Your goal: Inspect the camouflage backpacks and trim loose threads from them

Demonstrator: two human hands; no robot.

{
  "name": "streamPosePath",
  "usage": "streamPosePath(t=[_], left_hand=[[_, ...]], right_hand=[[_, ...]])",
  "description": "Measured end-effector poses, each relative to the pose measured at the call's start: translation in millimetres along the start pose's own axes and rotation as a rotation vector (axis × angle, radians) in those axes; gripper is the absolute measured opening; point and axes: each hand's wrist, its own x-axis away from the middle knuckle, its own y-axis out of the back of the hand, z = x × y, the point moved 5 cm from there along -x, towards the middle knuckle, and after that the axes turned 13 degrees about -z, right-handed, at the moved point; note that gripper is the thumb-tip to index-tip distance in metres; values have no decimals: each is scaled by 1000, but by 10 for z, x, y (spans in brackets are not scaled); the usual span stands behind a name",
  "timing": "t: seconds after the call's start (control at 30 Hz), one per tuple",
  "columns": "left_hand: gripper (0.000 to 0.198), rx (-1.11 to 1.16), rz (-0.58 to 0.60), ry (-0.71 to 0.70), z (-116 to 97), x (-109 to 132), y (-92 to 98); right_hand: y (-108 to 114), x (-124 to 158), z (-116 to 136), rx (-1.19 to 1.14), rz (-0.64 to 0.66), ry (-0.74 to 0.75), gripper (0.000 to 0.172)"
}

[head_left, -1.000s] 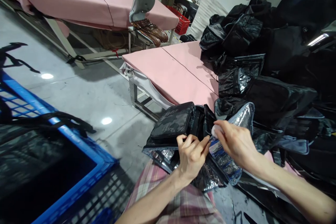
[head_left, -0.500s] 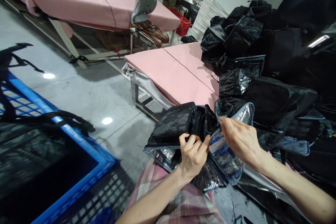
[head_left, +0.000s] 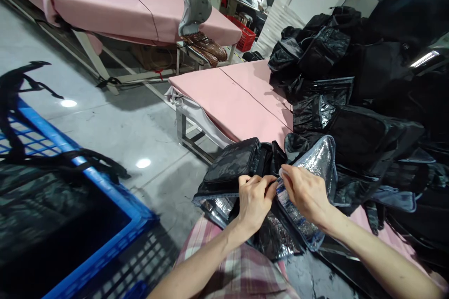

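A black camouflage insulated bag (head_left: 231, 163) lies open across my lap, its silver foil lining (head_left: 321, 161) turned outward on the right. My left hand (head_left: 255, 200) is closed on the bag's dark edge near the middle, fingers curled over it. Close beside it, my right hand (head_left: 304, 191) is pinched at the border of the foil-lined flap. Whatever its fingertips hold is too small or hidden to make out.
A blue plastic crate (head_left: 115, 201) with dark bags and straps stands at left. Black bags (head_left: 372, 135) are heaped on the right over a pink-covered table (head_left: 238, 98). Beyond are a grey chair (head_left: 194, 7), another pink table (head_left: 115, 4) and a red basket (head_left: 245, 37).
My right hand has come down and left, from above the foil flap to close beside my left hand. My left hand keeps its hold on the bag, its fingers more drawn together.
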Motion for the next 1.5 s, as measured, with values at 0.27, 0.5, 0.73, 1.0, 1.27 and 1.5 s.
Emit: streamPosePath(t=[0.27, 0.5, 0.73, 1.0, 1.27, 1.5], left_hand=[[17, -70, 81, 45, 32, -5, -56], [18, -62, 98, 94, 85, -38, -54], [19, -38, 129, 134, 127, -54, -62], [22, 50, 416, 223, 390, -352, -103], [19, -6, 471, 313, 497, -459, -168], [17, 6, 396, 386, 567, -430, -199]], right_hand=[[63, 120, 19, -49, -122, -38, 15], [-38, 170, 67, -63, -57, 23, 17], [-46, 79, 23, -120, -139, -82, 17], [-133, 581, -268, -401, -74, -305, 17], [-458, 351, 16, -336, -231, 143, 17], [-550, 459, 48, -217, -80, 279, 23]])
